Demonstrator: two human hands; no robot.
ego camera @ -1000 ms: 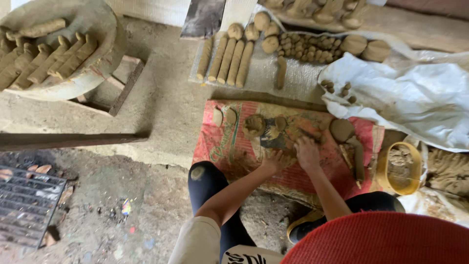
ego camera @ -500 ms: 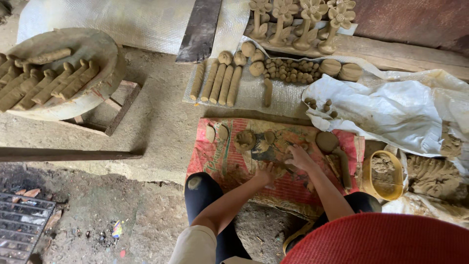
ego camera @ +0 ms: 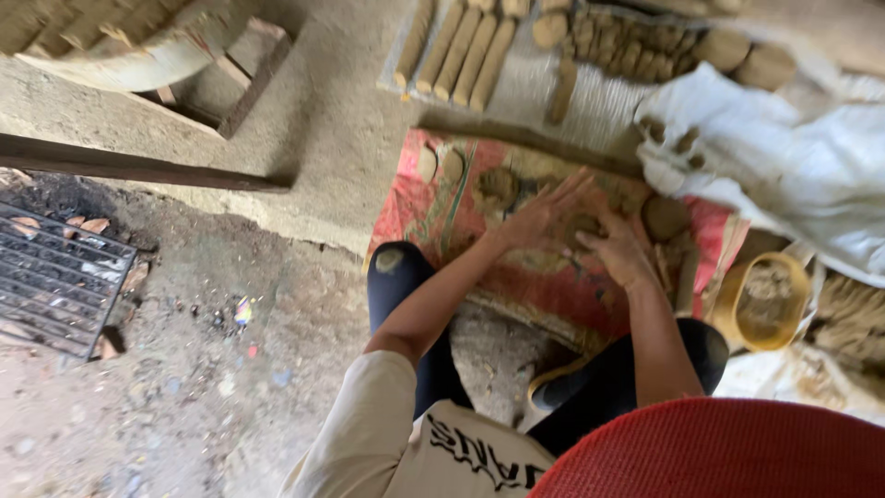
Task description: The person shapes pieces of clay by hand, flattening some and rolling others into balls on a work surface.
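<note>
Both hands are working over the red cloth [ego camera: 433, 207], which is hemmed in by a wooden strip [ego camera: 516, 138] along its far edge and the white sheet [ego camera: 793, 157] crowding its right side, leaving open concrete only to the left. The left hand [ego camera: 544, 212] is lying flat with fingers spread wide, gripping nothing, and pressing down beside a clay lump [ego camera: 583, 226]. The right hand [ego camera: 619, 247] is curling loosely just behind that lump, fingers touching it; motion blur is hiding whether they are closing on it. 1 rounded clay piece [ego camera: 664, 217] is sitting just right of the fingers, 4 clay rolls [ego camera: 458, 51] are lying side by side beyond the strip, and 1 yellow bowl [ego camera: 728, 300] is standing by the right knee.
</note>
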